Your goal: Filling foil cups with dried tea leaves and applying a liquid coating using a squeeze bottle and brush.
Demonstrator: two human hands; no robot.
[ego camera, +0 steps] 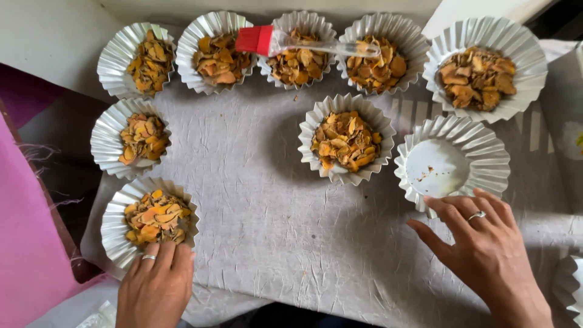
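Fluted foil cup [569, 285] at near right: cut by frame edge. Near-left cup [118, 234]: near rim hidden under left hand [155, 285]. Both forearms cut off.

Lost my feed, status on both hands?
Left hand open on filled fluted foil cup. Right hand open, fingers touching empty fluted foil cup. Nothing between them.

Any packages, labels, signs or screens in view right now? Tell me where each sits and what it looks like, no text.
No labels, signs or screens show.
Clear wrapper corner: bottom edge beside the left hand, crinkled, see-through; too little shows to tell what it holds.
The only containers are fluted silver foil cups of orange-brown dried slices; one by the right hand is nearly empty.
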